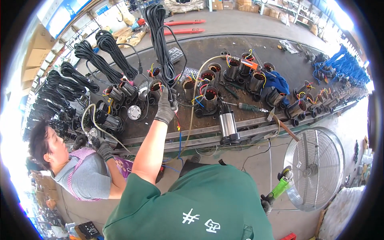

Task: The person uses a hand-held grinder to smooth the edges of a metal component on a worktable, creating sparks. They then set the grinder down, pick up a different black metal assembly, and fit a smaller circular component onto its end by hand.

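My left hand, in a grey work glove, reaches over the workbench and is closed on the lower end of a coiled black cable. The coil rises upright above the hand. Red, yellow and blue wires hang below the glove. Beside it stand open pump housings with coloured wires inside. Low at the right, my right hand, also gloved and partly hidden by my green shirt, grips a green angle grinder. The grinder's disc end points up, away from the bench, near a big fan.
A co-worker at the left handles a pump with gloved hands. More cable coils line the bench there. A steel pump stands at the front edge, near a hammer. The wire-caged fan stands at right.
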`<control>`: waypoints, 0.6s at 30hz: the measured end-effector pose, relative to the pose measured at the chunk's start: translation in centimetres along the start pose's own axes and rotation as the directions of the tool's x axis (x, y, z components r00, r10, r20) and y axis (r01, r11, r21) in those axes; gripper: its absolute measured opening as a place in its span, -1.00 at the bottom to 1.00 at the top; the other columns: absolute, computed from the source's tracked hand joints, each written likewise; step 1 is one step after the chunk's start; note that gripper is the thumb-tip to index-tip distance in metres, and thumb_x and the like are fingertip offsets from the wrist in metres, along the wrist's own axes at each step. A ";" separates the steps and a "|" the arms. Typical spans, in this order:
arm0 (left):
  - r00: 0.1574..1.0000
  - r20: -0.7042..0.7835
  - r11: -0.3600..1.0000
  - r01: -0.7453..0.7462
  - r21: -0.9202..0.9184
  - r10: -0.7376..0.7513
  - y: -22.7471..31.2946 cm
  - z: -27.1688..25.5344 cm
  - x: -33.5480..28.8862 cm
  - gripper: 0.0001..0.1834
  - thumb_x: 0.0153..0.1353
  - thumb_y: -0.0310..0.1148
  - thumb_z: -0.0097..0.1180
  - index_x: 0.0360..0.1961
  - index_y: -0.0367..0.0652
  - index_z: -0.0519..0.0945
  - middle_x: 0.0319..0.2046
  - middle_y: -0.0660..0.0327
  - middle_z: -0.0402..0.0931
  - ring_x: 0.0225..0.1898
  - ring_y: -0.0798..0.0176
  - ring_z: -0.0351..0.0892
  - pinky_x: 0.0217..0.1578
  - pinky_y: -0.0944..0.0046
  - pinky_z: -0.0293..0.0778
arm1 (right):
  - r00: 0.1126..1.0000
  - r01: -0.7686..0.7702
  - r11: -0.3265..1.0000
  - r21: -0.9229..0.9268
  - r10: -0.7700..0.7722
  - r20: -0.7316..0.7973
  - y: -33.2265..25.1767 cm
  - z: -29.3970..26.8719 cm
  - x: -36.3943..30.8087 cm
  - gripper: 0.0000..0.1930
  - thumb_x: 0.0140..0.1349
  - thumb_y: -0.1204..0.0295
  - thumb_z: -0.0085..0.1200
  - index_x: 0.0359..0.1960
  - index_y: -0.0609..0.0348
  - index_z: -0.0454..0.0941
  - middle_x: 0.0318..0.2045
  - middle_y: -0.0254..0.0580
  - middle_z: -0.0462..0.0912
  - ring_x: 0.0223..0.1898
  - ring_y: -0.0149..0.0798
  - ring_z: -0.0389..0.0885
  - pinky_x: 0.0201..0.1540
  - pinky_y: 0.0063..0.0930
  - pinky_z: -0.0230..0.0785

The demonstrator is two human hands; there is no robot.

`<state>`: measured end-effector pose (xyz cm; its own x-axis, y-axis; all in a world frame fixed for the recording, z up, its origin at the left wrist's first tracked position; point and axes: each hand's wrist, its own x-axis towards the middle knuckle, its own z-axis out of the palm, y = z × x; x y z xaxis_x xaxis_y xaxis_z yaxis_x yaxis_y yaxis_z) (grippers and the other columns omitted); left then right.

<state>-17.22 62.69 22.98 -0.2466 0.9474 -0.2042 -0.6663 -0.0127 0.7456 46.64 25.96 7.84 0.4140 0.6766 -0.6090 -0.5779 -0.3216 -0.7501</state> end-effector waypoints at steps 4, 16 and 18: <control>0.996 -0.056 0.988 -0.055 0.145 0.064 -0.4 0.0 0.3 -0.75 0.39 -0.07 0.12 -0.23 -0.01 0.59 -0.57 0.37 0.52 -0.79 0.47 0.32 -0.83 0.46 0.09 | 0.999 -0.022 1.000 0.005 0.022 -0.032 -0.3 1.1 -0.5 -0.16 -0.15 0.66 0.07 0.32 -0.01 0.23 -0.14 -0.01 0.60 -0.44 -0.24 0.57 -0.50 -0.55 0.41; 0.977 -0.162 0.969 -0.101 0.224 0.139 1.0 0.2 0.9 -0.78 0.34 -0.25 0.20 -0.01 0.11 0.55 -0.48 0.27 0.60 -0.70 0.42 0.40 -0.80 0.47 0.16 | 0.999 -0.038 0.996 -0.079 0.037 -0.009 1.1 0.4 0.9 -0.23 -0.18 0.65 0.07 0.24 0.05 0.32 -0.17 -0.01 0.60 -0.45 -0.24 0.55 -0.52 -0.54 0.39; 0.973 -0.206 0.986 -0.077 0.148 0.107 0.9 0.0 1.1 -0.79 0.28 -0.33 0.25 -0.07 0.10 0.56 -0.45 0.28 0.61 -0.65 0.37 0.45 -0.78 0.45 0.20 | 1.000 0.012 0.999 -0.040 -0.012 0.002 -0.5 3.3 -1.7 -0.24 -0.18 0.66 0.06 0.23 0.06 0.32 -0.18 0.00 0.60 -0.46 -0.24 0.55 -0.53 -0.55 0.39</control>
<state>-18.10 63.71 23.45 -0.4564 0.8541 -0.2495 -0.5336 -0.0383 0.8449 43.96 27.16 10.11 0.4197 0.6814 -0.5996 -0.5444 -0.3396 -0.7670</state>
